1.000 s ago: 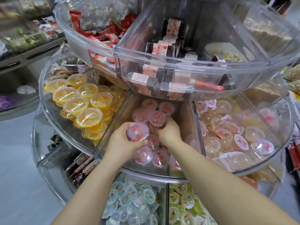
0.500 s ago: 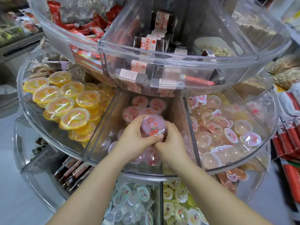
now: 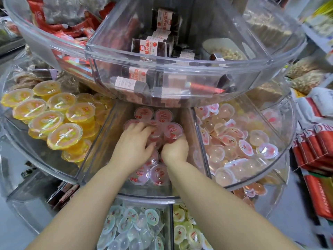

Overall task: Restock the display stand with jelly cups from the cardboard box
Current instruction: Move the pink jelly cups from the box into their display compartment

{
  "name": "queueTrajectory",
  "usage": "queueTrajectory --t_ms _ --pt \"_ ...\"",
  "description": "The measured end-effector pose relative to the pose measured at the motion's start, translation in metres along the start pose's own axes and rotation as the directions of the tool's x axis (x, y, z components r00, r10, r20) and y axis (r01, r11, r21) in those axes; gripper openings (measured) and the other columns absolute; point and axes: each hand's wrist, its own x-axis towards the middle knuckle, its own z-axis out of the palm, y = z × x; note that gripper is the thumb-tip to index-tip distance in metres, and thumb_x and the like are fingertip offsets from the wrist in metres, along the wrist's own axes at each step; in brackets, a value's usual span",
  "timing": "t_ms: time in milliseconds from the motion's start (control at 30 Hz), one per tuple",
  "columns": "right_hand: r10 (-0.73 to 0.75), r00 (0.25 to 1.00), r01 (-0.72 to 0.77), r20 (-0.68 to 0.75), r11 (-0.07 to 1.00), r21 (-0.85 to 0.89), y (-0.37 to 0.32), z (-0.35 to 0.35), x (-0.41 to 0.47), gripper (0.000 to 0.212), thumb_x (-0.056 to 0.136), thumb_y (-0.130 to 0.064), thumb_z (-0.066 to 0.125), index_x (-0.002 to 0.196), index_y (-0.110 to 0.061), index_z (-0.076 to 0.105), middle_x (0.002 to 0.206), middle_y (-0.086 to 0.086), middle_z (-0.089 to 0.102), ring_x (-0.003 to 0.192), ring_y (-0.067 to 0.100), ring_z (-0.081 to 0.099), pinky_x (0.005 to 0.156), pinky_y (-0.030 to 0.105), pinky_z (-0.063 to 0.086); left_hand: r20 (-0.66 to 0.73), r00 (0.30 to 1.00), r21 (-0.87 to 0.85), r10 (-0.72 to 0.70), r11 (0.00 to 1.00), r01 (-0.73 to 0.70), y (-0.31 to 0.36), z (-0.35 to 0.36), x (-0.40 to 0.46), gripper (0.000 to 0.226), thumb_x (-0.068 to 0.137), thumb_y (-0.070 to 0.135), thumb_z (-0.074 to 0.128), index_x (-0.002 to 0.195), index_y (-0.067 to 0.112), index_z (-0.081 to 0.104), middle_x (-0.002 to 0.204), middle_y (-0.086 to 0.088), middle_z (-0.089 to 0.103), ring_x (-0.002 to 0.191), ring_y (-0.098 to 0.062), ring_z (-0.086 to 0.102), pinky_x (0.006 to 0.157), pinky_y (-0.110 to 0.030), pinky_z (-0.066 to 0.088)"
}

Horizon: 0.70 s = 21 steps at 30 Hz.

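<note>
head | seating pink jelly cup (image 3: 173,130) in middle compartment (image 3: 100,147) | right hand (image 3: 175,149) gripping it, left hand (image 3: 134,141) curled over neighbouring cups, grip unclear | next: release, fetch more

Pink jelly cups (image 3: 158,134), red-printed foil lids up, sit packed upright in the clear display stand (image 3: 93,159) middle-tier centre compartment, one raised at right.

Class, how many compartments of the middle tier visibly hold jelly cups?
3: the left compartment with yellow cups, the centre compartment with pink cups, the right compartment with pale cups. Others behind may be hidden.
</note>
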Motion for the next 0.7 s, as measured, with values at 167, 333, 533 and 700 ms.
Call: queueTrajectory --t_ms 167,333,533,700 --pt "-0.034 0.999 0.034 -0.002 0.997 0.065 -0.004 -0.003 0.002 0.021 0.085 -0.004 0.053 0.103 -0.004 0.063 0.103 0.014 0.068 0.098 0.029 0.063 0.09 0.038 0.051 0.028 0.992 0.015 0.121 0.992 -0.122 0.004 0.0 0.006 0.041 0.081 0.012 0.063 0.122 0.015 0.06 0.12 -0.008 0.058 0.111 -0.033 0.048 0.089 -0.044 0.043" --pt "-0.077 0.981 0.028 0.18 0.966 0.259 -0.002 -0.023 -0.011 0.021 0.082 0.009 0.051 0.099 0.003 0.062 0.079 0.009 0.059 0.069 0.017 0.052 0.061 0.018 0.045 0.061 0.987 0.017 0.151 0.988 -0.153 -0.001 0.006 0.008 0.046 0.084 0.011 0.056 0.129 0.021 0.054 0.132 -0.002 0.052 0.12 -0.026 0.042 0.092 -0.04 0.039" --pt "0.002 0.944 -0.116 0.33 0.938 0.326 -0.003 -0.043 -0.024 0.022 0.078 0.014 0.051 0.09 -0.003 0.06 0.073 0.012 0.055 0.064 0.018 0.048 0.054 0.024 0.042 0.056 0.989 0.005 0.135 0.991 -0.136 -0.002 0.012 0.011 0.048 0.084 0.013 0.054 0.131 0.025 0.052 0.135 -0.001 0.048 0.122 -0.026 0.038 0.093 -0.04 0.036" --pt "0.083 0.898 -0.302 0.432 0.831 0.468 -0.004 -0.058 -0.046 0.032 0.084 0.014 0.051 0.116 0.009 0.05 0.086 0.013 0.061 0.075 0.019 0.058 0.075 0.031 0.053 0.031 0.994 -0.13 0.107 0.986 -0.102 0.004 -0.003 0.005 0.052 0.088 0.011 0.052 0.137 0.023 0.043 0.139 -0.001 0.042 0.128 -0.021 0.035 0.104 -0.032 0.029"
